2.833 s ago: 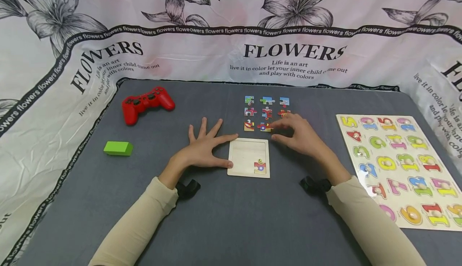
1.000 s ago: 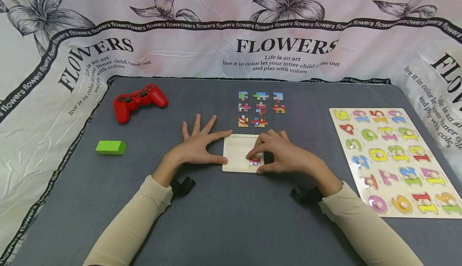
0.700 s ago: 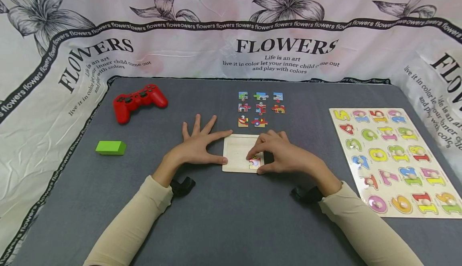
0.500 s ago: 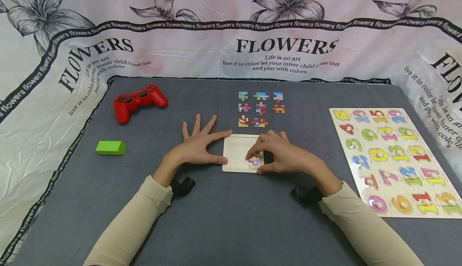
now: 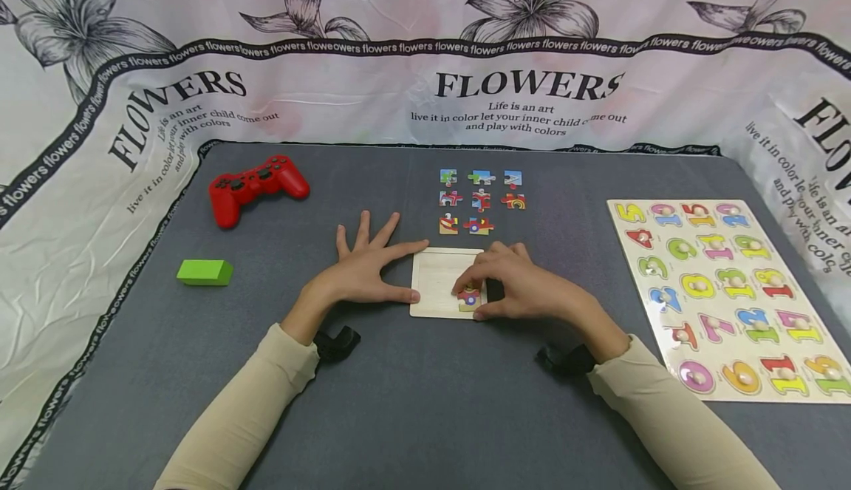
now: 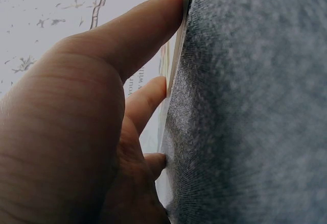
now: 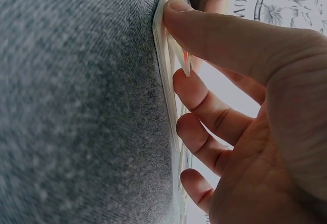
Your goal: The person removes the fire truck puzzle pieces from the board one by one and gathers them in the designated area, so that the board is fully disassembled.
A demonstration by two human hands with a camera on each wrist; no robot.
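A small square wooden puzzle tray (image 5: pixel 435 283) lies on the grey table between both hands. My left hand (image 5: pixel 355 272) has its fingers spread, the thumb and index fingertips touching the tray's left side. My right hand (image 5: pixel 525 279) is bent over the tray's right part, with the thumb at its right edge and the fingers curled at a jigsaw piece (image 5: pixel 469 298). In the right wrist view the piece (image 7: pixel 180 53) stands tilted out of the tray against a fingertip. The fingers partly cover it from above.
Several loose jigsaw pieces (image 5: pixel 480 200) lie in rows beyond the tray. A red game controller (image 5: pixel 258 188) and a green block (image 5: pixel 204 272) are at the left. On the right lies a large number puzzle board (image 5: pixel 721 298).
Earlier the right hand was beside the loose pieces; it has since come to the piece in the tray. Over the last second the piece's tilt changes slightly. The left hand stays at the tray.
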